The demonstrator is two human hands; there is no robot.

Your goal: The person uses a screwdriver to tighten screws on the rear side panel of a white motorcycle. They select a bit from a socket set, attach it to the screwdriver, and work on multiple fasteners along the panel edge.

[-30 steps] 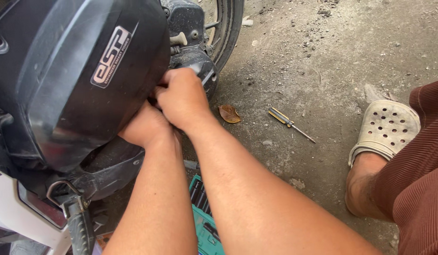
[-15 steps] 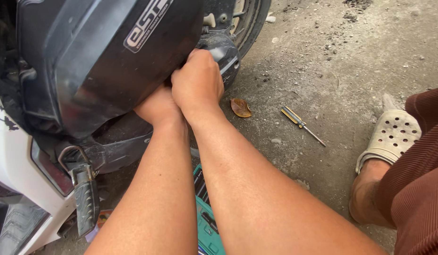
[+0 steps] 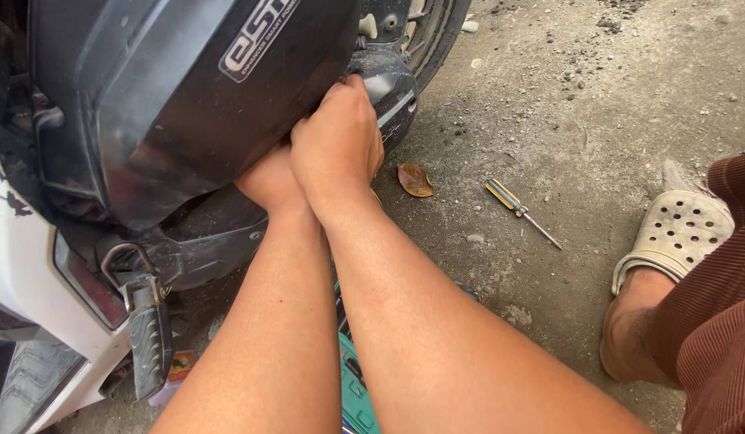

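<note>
While both arms reach forward side by side, the right hand (image 3: 340,133) curls closed on the lower edge of the black scooter cover (image 3: 188,88). Tucked just behind it, the left hand (image 3: 264,181) touches the cover too; I cannot tell its grip. A screwdriver (image 3: 521,211) lies well apart, off to the right on the ground (image 3: 597,104).

Soft, even daylight, sharp focus (slight glare on black plastic)
</note>
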